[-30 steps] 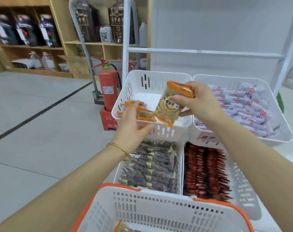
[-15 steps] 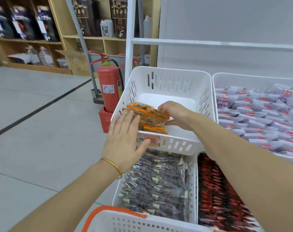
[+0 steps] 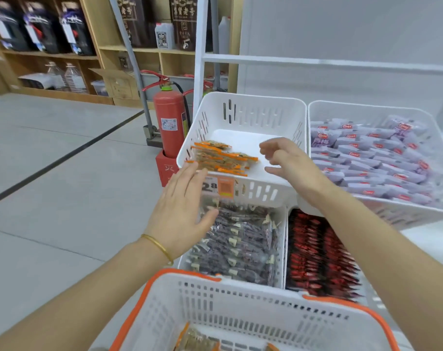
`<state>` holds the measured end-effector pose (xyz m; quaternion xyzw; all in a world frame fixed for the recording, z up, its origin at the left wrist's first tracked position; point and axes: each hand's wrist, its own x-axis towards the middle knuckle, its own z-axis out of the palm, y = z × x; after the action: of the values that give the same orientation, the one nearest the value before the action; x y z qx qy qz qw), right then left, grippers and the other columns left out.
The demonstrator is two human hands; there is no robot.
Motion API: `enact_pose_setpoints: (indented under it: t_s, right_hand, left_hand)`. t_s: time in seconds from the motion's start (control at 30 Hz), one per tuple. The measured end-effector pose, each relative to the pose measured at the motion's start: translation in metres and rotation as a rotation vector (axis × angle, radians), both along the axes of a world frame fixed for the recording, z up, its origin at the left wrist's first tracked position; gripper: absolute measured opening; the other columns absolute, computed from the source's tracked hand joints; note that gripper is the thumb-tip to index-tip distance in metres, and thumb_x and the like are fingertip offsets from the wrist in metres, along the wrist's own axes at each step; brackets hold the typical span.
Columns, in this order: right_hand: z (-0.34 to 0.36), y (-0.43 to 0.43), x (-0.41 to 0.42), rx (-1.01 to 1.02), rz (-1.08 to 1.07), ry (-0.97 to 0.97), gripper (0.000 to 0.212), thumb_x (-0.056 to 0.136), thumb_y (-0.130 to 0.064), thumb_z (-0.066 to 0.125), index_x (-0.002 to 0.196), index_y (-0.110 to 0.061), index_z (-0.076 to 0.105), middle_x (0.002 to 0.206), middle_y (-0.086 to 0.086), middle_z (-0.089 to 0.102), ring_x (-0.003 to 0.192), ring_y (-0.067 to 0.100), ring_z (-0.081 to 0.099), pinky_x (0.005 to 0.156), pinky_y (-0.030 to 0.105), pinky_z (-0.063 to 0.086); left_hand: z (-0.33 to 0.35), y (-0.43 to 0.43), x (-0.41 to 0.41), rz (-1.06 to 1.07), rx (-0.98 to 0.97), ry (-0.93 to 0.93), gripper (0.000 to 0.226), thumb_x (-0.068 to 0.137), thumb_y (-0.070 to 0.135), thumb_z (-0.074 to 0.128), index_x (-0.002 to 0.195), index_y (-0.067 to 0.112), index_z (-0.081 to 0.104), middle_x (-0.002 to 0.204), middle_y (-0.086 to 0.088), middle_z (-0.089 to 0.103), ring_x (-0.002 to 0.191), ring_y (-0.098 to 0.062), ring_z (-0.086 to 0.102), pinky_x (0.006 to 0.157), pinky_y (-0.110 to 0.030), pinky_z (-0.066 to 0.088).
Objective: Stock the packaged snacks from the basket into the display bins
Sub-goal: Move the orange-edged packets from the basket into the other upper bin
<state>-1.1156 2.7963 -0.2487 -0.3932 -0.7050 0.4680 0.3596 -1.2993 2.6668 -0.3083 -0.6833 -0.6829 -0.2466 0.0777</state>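
Observation:
A white display bin (image 3: 250, 107) on the upper tier holds a small stack of orange-edged snack packs (image 3: 221, 158) at its left front. My right hand (image 3: 286, 158) hovers just right of the stack, fingers loosely curled, holding nothing. My left hand (image 3: 182, 211) is spread flat in front of the bin's front wall, below the stack, empty. A white basket with an orange rim (image 3: 240, 307) sits at the bottom; a few orange-edged packs (image 3: 197, 340) show inside it.
To the right, a bin of purple-white packs (image 3: 372, 158). Below, a bin of dark packs (image 3: 240, 241) and one of red packs (image 3: 319, 254). A red fire extinguisher (image 3: 169, 125) stands left of the bins. Wooden shelves with jugs line the back wall.
My right hand laid the orange-edged pack on the stack, let go and drew back to the right. My left hand slid down off the stack to the bin's front.

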Motion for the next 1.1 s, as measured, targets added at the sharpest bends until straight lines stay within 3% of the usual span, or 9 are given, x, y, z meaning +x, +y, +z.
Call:
enact_pose_setpoints:
  t_s: [0.13, 0.23, 0.37, 0.5, 0.6, 0.73, 0.9, 1.0, 1.1]
  right_hand:
    - [-0.013, -0.052, 0.033, 0.039, -0.016, 0.037, 0.037, 0.086, 0.004, 0.037, 0.112, -0.016, 0.055, 0.119, 0.001, 0.057, 0.116, 0.014, 0.053, 0.102, 0.039, 0.044]
    - [-0.039, -0.099, 0.051, -0.056, 0.080, 0.055, 0.036, 0.088, 0.005, 0.038, 0.112, -0.016, 0.056, 0.119, 0.002, 0.058, 0.115, 0.012, 0.055, 0.097, 0.034, 0.049]
    - [-0.116, -0.147, 0.067, -0.229, 0.198, -0.198, 0.027, 0.092, -0.001, 0.048, 0.107, -0.021, 0.056, 0.116, 0.000, 0.056, 0.107, 0.021, 0.058, 0.089, 0.040, 0.053]
    - [-0.199, -0.174, 0.088, -0.321, 0.152, -0.378, 0.028, 0.093, -0.002, 0.048, 0.114, -0.018, 0.056, 0.118, 0.001, 0.055, 0.111, 0.020, 0.055, 0.090, 0.041, 0.050]
    - [-0.254, -0.192, 0.104, -0.296, 0.140, -0.580, 0.035, 0.093, -0.006, 0.052, 0.128, -0.012, 0.052, 0.129, 0.005, 0.053, 0.115, 0.022, 0.053, 0.086, 0.033, 0.047]
    - [-0.311, -0.208, 0.118, -0.320, -0.041, -0.697, 0.061, 0.086, -0.031, 0.066, 0.140, -0.019, 0.039, 0.139, 0.010, 0.042, 0.117, 0.026, 0.050, 0.098, 0.039, 0.043]
    - [-0.361, -0.211, 0.106, -0.062, 0.120, -1.022, 0.086, 0.078, -0.064, 0.060, 0.148, -0.032, 0.021, 0.159, 0.004, 0.002, 0.145, 0.035, 0.004, 0.116, 0.052, 0.014]
    - [-0.373, -0.201, 0.089, 0.013, 0.212, -1.107, 0.090, 0.076, -0.077, 0.047, 0.149, -0.037, 0.013, 0.159, 0.002, -0.010, 0.144, 0.038, -0.006, 0.115, 0.058, 0.008]
    - [-0.384, -0.195, 0.083, -0.067, 0.297, -1.163, 0.088, 0.075, -0.081, 0.041, 0.148, -0.039, 0.013, 0.159, 0.002, -0.012, 0.143, 0.039, -0.012, 0.113, 0.061, 0.007]
  left_hand:
    - [-0.006, -0.068, 0.027, -0.022, -0.172, -0.067, 0.081, 0.078, 0.057, 0.028, 0.144, 0.010, 0.031, 0.154, -0.010, 0.021, 0.143, -0.023, 0.016, 0.113, -0.027, 0.007]
    - [-0.012, -0.112, 0.049, -0.024, -0.366, -0.112, 0.079, 0.079, 0.061, 0.029, 0.145, 0.017, 0.025, 0.156, -0.004, 0.009, 0.144, -0.018, 0.006, 0.112, -0.023, 0.005]
    - [-0.041, -0.160, 0.072, -0.036, -0.598, -0.126, 0.068, 0.091, 0.047, 0.047, 0.147, 0.020, 0.021, 0.156, 0.000, 0.001, 0.144, -0.016, 0.001, 0.118, -0.033, 0.009]
    - [-0.057, -0.174, 0.088, -0.027, -0.689, -0.073, 0.064, 0.094, 0.035, 0.049, 0.148, 0.019, 0.018, 0.157, -0.001, -0.005, 0.144, -0.016, -0.004, 0.115, -0.028, 0.006]
    - [-0.062, -0.171, 0.091, -0.029, -0.694, -0.062, 0.063, 0.094, 0.031, 0.050, 0.148, 0.019, 0.019, 0.157, 0.000, -0.004, 0.144, -0.017, -0.003, 0.115, -0.028, 0.007]
    - [-0.078, -0.176, 0.089, -0.055, -0.734, 0.011, 0.062, 0.095, 0.035, 0.045, 0.148, 0.020, 0.017, 0.157, -0.001, -0.007, 0.143, -0.016, -0.004, 0.114, -0.028, 0.008]
    - [-0.091, -0.178, 0.090, -0.090, -0.807, 0.045, 0.062, 0.095, 0.038, 0.044, 0.148, 0.022, 0.016, 0.156, -0.001, -0.010, 0.143, -0.017, -0.006, 0.115, -0.030, 0.012]
    - [-0.092, -0.174, 0.091, -0.089, -0.831, 0.036, 0.062, 0.095, 0.039, 0.043, 0.148, 0.022, 0.016, 0.156, 0.000, -0.011, 0.143, -0.016, -0.006, 0.115, -0.029, 0.012]
    - [-0.096, -0.168, 0.092, -0.081, -0.861, 0.037, 0.062, 0.095, 0.040, 0.041, 0.148, 0.023, 0.015, 0.156, 0.002, -0.013, 0.143, -0.015, -0.008, 0.115, -0.028, 0.011]
